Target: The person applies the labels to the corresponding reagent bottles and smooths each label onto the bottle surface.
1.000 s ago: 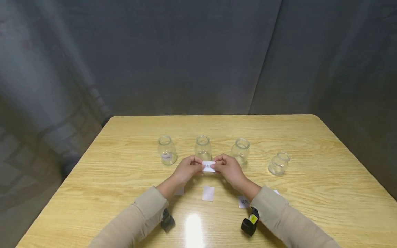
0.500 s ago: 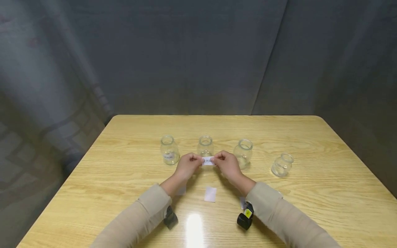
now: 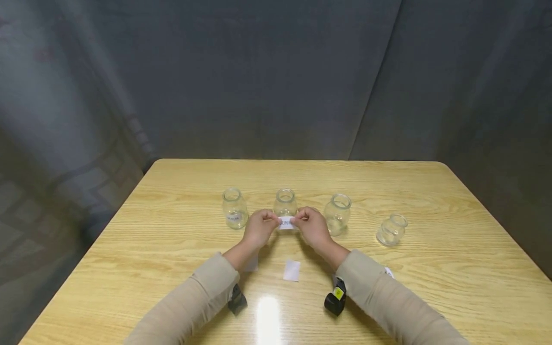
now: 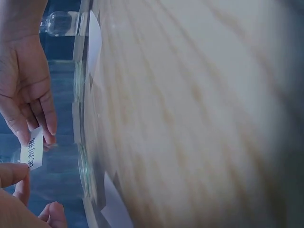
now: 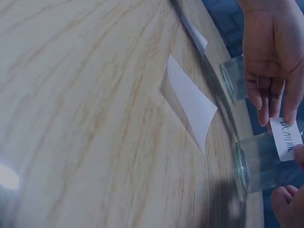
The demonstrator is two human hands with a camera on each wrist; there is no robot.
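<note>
Between both hands, a white paper label (image 3: 286, 223) with dark handwritten characters is stretched flat. My left hand (image 3: 258, 230) pinches its left end between thumb and fingers, and my right hand (image 3: 314, 229) pinches the right end. The label is in front of the lower part of a clear glass jar (image 3: 285, 203), the second from the left. Whether it touches the glass I cannot tell. In the right wrist view, the characters on the label (image 5: 285, 135) face outward, with the jar (image 5: 259, 164) close behind.
A jar bearing a label (image 3: 235, 211) stands left, another jar (image 3: 338, 214) right of my right hand, and a smaller tilted-looking jar (image 3: 391, 231) farther right. White paper pieces, one being a slip (image 3: 292, 270), lie nearer on the wooden table (image 3: 172, 230).
Both hands have moved slightly forward with the label, bringing it over the second jar's lower front. The jars stay where they were; the head view has shifted a little.
</note>
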